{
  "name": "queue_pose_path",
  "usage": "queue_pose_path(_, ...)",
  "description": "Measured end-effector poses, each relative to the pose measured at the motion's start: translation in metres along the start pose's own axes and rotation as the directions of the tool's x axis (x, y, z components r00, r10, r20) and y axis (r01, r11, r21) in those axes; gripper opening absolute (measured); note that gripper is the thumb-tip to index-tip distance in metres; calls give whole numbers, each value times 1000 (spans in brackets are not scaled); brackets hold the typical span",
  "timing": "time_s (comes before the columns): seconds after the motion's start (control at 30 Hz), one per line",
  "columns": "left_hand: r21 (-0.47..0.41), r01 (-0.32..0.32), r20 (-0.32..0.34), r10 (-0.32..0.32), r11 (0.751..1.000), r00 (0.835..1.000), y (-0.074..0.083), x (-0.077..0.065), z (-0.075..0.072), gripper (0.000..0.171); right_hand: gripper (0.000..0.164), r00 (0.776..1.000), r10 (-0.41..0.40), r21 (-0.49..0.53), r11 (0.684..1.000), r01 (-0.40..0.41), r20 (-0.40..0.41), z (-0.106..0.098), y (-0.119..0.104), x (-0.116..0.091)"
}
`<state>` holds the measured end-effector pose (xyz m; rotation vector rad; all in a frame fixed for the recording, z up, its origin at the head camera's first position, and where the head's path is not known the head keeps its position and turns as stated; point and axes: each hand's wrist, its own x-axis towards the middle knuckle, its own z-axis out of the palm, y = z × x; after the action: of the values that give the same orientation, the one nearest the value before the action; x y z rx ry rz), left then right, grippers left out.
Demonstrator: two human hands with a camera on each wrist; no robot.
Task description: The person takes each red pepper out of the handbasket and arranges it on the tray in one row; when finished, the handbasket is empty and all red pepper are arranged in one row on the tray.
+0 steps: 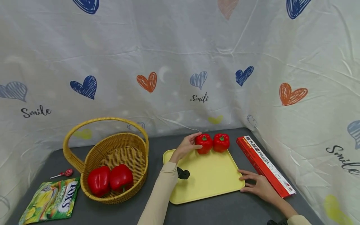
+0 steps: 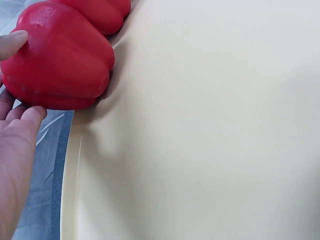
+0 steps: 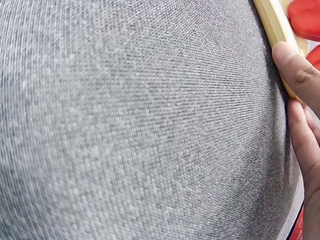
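In the head view, two red bell peppers, the left one (image 1: 205, 146) and the right one (image 1: 221, 144), sit side by side at the far edge of a yellow tray (image 1: 208, 181). My left hand (image 1: 185, 148) reaches over the tray and holds the left pepper. The left wrist view shows the thumb on one side of that pepper (image 2: 62, 65) and fingertips (image 2: 35, 114) on the other. My right hand (image 1: 259, 187) grips the tray's near right corner. Up close in the right wrist view, its thumb (image 3: 286, 52) lies on the tray rim (image 3: 274, 22), with fingers low beside it.
Left of the tray stands a yellow wicker basket (image 1: 132, 139) with a tall handle and two larger red peppers (image 1: 99, 180) inside. A lollipop (image 1: 67, 172) and a green FOX'S bag (image 1: 50, 200) lie farther left. A red pasta box (image 1: 265, 165) lies right of the tray.
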<state>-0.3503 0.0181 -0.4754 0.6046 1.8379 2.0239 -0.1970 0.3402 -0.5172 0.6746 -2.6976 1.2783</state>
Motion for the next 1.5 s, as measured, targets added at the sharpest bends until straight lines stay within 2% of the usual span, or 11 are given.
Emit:
queue_pose_path(0.47,93,9,-8,-9,996,1000,7,-2,-3,63,44,1000,-8,0,1000,8,0,1,0,0)
queue_pose_path(0.77,67,24,24,-26,997,999,12,-3,-5,69,44,999,-40,18,999,41,-18,2,-1,0)
queue_pose_path(1.0,91,16,26,-19,996,999,32,-16,-1,68,43,1000,-20,5,1000,20,-15,2,0,-1)
queue_pose_path(1.13,81,-9,-12,10,997,1000,34,-27,-4,68,43,1000,-17,31,999,17,-8,5,-2,1)
queue_pose_path(1.33,0,-86,-110,86,996,990,31,-41,-1,63,42,999,-47,44,998,46,6,5,-5,0)
queue_pose_path(1.4,-16,-113,-126,110,993,986,39,-50,3,61,41,999,-41,34,999,41,0,4,-6,-1)
queue_pose_path(1.5,-4,-121,-100,120,993,988,60,-71,8,59,41,1000,-10,21,1000,10,-18,1,-7,-2)
